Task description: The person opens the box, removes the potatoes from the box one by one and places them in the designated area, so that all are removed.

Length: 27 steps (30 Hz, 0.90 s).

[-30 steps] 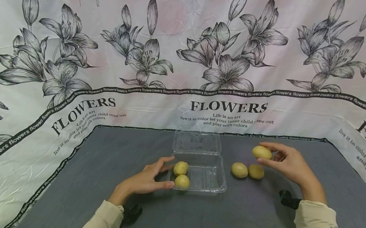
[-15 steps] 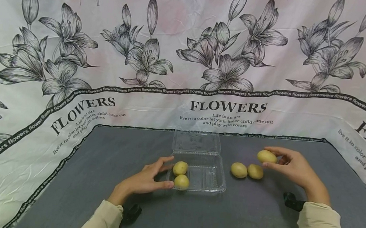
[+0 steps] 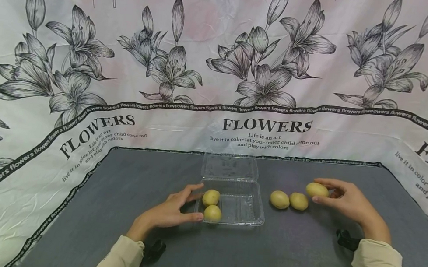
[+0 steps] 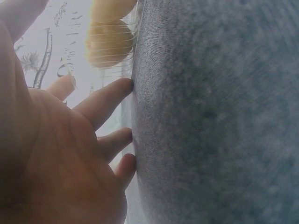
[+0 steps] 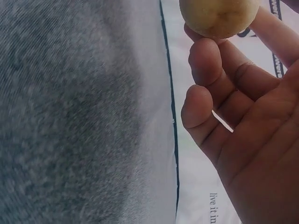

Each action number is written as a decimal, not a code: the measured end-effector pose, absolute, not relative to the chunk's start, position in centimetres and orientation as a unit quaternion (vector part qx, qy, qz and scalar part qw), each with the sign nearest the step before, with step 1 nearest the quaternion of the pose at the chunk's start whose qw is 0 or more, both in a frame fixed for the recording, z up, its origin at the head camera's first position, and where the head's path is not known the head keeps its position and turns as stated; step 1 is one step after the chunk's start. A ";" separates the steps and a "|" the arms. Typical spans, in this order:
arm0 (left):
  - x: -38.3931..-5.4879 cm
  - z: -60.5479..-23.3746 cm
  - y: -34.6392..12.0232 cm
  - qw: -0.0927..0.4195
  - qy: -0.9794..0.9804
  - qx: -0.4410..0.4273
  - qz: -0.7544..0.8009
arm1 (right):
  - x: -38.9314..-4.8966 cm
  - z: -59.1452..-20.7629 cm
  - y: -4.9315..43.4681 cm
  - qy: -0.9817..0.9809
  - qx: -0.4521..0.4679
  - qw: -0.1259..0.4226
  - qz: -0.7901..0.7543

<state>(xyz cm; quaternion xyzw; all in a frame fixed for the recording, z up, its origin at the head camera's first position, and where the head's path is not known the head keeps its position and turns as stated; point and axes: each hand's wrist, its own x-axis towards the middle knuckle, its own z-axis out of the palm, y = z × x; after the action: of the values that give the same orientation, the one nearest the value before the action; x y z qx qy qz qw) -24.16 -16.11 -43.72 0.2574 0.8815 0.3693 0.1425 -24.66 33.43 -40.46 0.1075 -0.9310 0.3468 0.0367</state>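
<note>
My right hand (image 3: pixel 352 204) pinches a yellow potato (image 3: pixel 317 189) between thumb and fingers, just above the table at the right. The same potato (image 5: pixel 218 16) shows at the top of the right wrist view. Two more potatoes, a left one (image 3: pixel 279 199) and a right one (image 3: pixel 299 201), lie side by side on the table. A clear plastic clamshell box (image 3: pixel 242 209) stands with its lid raised. In its left part sit a rear potato (image 3: pixel 211 197) and a front potato (image 3: pixel 213 213). My left hand (image 3: pixel 169 210) rests with spread fingers at the box's left side.
Dark grey cloth (image 3: pixel 255 261) covers the table. A white curtain (image 3: pixel 189 73) printed with flowers and lettering rises behind it and along both sides. The box lid (image 3: pixel 230 167) leans back towards the curtain.
My right hand has moved right and down with its potato, away from the two on the table. The left hand and the box have stayed in place.
</note>
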 end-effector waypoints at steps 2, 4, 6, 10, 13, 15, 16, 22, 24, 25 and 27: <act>-24.2 -43.7 -16.1 0.142 0.881 0.260 0.369 | -24.7 -40.7 33.6 -0.932 0.107 0.032 0.345; -24.2 -43.7 -16.1 0.141 0.881 0.260 0.369 | -24.8 -40.9 33.7 -0.932 0.109 0.026 0.343; -24.2 -43.8 -16.1 0.140 0.882 0.260 0.368 | -24.8 -41.0 33.8 -0.933 0.111 0.019 0.343; -24.3 -43.9 -16.1 0.138 0.881 0.260 0.370 | -24.8 -41.3 34.1 -0.933 0.110 0.008 0.344; -24.3 -43.9 -16.1 0.138 0.881 0.260 0.371 | -24.8 -41.4 34.2 -0.932 0.110 0.002 0.346; -24.3 -43.9 -16.2 0.138 0.881 0.258 0.370 | -24.8 -41.5 34.2 -0.930 0.113 -0.003 0.349; -24.2 -43.8 -16.2 0.139 0.882 0.257 0.370 | -24.9 -41.5 34.2 -0.930 0.112 -0.006 0.349; -24.2 -43.8 -16.2 0.142 0.882 0.254 0.371 | -24.9 -41.8 34.4 -0.930 0.113 -0.018 0.350; -24.3 -43.8 -16.1 0.142 0.881 0.255 0.372 | -24.9 -42.0 34.5 -0.930 0.112 -0.020 0.348; -24.2 -43.8 -16.1 0.142 0.881 0.255 0.372 | -24.9 -42.0 34.5 -0.931 0.112 -0.022 0.347; -24.2 -43.8 -16.1 0.141 0.883 0.255 0.368 | -24.9 -42.1 34.5 -0.932 0.111 -0.025 0.345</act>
<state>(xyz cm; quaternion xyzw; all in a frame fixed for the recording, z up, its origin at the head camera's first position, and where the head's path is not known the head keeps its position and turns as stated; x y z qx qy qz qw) -24.19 -16.14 -43.82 0.2549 0.8828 0.3685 0.1413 -24.90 34.48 -42.15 0.1113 -0.9317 0.3449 -0.0247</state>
